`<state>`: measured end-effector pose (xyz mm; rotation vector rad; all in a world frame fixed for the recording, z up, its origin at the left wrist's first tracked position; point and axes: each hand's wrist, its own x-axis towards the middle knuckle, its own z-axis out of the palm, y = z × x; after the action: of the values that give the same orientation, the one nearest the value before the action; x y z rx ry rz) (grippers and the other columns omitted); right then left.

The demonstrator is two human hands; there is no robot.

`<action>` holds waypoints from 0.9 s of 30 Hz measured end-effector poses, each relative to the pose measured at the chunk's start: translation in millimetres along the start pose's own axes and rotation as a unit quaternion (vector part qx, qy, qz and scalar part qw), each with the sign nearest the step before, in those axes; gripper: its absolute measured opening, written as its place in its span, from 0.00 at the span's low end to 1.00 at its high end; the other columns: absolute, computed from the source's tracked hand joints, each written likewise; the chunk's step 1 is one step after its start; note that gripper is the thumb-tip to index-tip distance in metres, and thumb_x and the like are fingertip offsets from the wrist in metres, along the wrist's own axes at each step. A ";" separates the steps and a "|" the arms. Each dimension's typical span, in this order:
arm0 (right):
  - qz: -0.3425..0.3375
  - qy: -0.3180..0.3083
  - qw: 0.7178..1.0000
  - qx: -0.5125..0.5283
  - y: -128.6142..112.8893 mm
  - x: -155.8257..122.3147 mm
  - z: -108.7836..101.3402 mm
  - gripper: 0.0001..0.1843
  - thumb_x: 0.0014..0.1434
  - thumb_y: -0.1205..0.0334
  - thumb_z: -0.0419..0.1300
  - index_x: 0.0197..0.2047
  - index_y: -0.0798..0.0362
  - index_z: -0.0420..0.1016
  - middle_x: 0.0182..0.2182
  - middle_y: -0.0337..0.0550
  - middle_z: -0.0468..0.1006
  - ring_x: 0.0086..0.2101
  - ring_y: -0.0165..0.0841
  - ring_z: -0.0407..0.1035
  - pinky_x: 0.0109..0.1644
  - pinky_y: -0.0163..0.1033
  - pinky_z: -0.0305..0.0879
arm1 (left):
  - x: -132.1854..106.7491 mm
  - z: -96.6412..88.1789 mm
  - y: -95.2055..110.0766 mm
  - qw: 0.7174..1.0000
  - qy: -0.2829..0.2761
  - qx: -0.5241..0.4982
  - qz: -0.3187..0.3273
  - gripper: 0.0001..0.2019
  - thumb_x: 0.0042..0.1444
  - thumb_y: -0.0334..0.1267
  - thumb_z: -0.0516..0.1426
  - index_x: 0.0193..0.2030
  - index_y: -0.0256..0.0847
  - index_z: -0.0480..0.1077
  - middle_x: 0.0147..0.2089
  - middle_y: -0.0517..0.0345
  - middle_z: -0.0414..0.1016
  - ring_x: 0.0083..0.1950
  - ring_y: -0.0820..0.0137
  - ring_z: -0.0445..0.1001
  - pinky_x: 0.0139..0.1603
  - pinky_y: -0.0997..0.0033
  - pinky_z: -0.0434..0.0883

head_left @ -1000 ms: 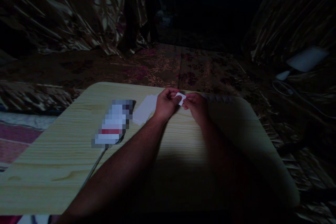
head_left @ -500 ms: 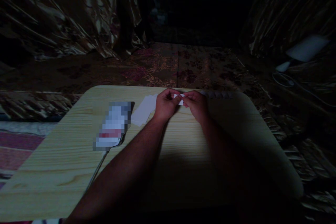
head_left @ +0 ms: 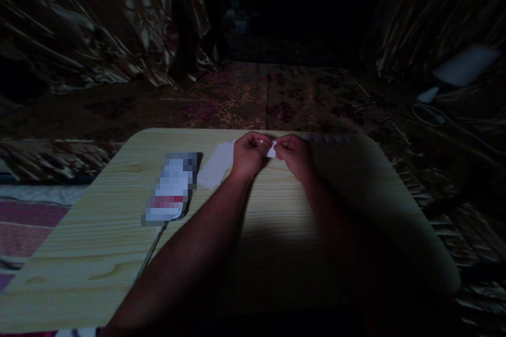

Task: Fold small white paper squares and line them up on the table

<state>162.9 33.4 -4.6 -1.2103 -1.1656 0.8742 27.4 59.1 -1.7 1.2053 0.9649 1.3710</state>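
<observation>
My left hand (head_left: 248, 155) and my right hand (head_left: 293, 154) meet near the far edge of a light wooden table (head_left: 256, 231). Both pinch one small white piece of paper (head_left: 271, 150) between their fingertips, just above the tabletop. Beside my left hand lies a small stack of white paper sheets (head_left: 216, 165). The scene is dim, so the fold of the paper cannot be made out.
A blurred phone-like object (head_left: 172, 189) lies left of the sheets, with a thin cable (head_left: 150, 255) running from it toward the near edge. Patterned carpet (head_left: 269, 100) and shiny draped fabric (head_left: 95, 26) surround the table. A white object (head_left: 464, 66) and cord lie at the right.
The paper piece has been drawn closer between the fingertips and shows less. Both hands stay in the same spot; the camera has shifted slightly.
</observation>
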 end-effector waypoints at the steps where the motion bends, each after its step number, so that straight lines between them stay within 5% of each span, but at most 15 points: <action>1: 0.001 -0.001 1.000 -0.004 -0.7 -0.1 0.1 0.09 0.49 0.57 0.66 0.33 0.51 0.75 0.22 0.35 0.77 0.23 0.30 0.70 0.29 0.36 0.67 | 0.0 0.0 -0.1 1.000 0.001 0.002 -0.001 0.07 0.44 0.36 0.67 0.30 0.38 0.76 0.29 0.58 0.78 0.28 0.74 0.71 0.31 0.74 0.67; 27: -0.004 -0.002 1.000 -0.015 1.1 1.2 0.2 0.09 0.49 0.57 0.65 0.34 0.52 0.75 0.21 0.35 0.77 0.23 0.30 0.71 0.29 0.36 0.68 | -0.8 1.7 0.6 1.000 0.012 0.005 0.000 0.08 0.44 0.36 0.68 0.30 0.39 0.75 0.25 0.62 0.74 0.23 0.76 0.67 0.25 0.76 0.63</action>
<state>163.0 34.8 -5.4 -1.2270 -1.1896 0.8555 28.9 58.2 -0.9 1.1986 0.9889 1.3860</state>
